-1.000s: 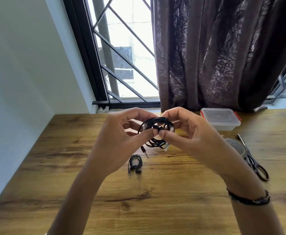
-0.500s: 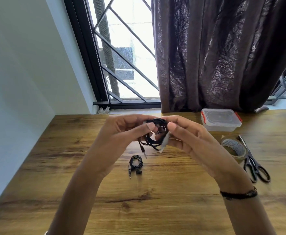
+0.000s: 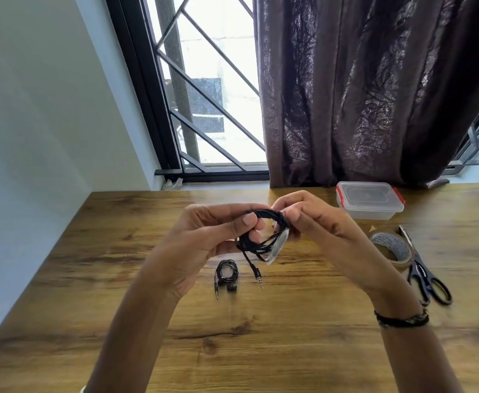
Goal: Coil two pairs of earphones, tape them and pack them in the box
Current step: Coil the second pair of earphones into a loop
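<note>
Wooden table (image 3: 261, 350): tape roll (image 3: 392, 250) touching scissors (image 3: 425, 275), lidded box (image 3: 370, 199) behind.

**Daylit, wide-angle, slightly soft**

Bright daylight enters through the window (image 3: 218, 89), which is blown out to near white. The curtain (image 3: 374, 89) beside it stays dark with faint sheen. Below the window, the table (image 3: 261, 336) is evenly lit, with soft shadows. Straight lines bow toward the frame edges.

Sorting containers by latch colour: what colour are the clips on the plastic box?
Red, on the clear plastic box; the head view shows them.
</note>
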`<state>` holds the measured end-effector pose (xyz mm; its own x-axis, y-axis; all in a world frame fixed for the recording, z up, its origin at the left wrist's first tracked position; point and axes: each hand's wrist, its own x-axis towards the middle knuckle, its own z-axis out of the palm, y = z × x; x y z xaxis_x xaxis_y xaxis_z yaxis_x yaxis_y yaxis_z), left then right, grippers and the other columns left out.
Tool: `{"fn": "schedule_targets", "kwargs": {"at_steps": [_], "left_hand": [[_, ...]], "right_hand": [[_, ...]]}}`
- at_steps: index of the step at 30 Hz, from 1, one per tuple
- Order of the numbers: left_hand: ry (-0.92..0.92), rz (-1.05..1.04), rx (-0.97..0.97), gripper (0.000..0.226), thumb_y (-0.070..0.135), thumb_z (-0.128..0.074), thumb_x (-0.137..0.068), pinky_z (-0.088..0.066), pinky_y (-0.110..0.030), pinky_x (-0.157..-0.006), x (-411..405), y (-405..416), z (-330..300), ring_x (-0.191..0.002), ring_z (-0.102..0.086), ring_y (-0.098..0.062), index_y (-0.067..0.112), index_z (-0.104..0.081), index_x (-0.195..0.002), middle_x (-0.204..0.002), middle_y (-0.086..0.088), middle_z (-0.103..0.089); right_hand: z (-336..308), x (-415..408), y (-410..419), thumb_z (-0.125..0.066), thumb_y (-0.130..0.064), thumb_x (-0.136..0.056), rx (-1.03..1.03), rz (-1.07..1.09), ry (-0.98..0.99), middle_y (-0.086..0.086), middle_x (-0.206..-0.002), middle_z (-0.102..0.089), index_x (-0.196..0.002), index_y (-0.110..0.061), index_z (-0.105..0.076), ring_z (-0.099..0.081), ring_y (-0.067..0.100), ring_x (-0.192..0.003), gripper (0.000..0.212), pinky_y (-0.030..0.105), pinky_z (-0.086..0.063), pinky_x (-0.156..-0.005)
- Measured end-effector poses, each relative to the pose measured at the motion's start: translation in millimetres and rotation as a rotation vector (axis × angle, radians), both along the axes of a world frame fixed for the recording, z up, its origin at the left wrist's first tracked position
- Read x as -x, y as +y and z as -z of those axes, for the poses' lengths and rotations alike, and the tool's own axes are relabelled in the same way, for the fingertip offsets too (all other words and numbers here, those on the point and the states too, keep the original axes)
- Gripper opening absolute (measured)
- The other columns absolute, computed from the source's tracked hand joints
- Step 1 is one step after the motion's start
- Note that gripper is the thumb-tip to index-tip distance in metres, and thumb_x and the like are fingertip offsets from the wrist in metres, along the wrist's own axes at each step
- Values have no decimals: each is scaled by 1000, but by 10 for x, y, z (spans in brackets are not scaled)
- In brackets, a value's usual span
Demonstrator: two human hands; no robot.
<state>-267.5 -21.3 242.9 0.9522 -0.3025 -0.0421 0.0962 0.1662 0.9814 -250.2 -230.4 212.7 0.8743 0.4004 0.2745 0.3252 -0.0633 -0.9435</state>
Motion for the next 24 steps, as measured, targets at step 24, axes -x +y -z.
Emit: {"fn": "schedule_targets", "kwargs": {"at_steps": [24], "left_hand": [[307,-293,329,19,4,-63,-78,-58,-22,-65,15,-374,689,-79,-72,-16,7,-75,-91,-90,-11,-75]], "right_hand": [[614,141,299,-57,-46,-89,-59,451,237,5,-84,-71,-91,-20,-72,-63,12,-77,30,23,-48,-67]]}}
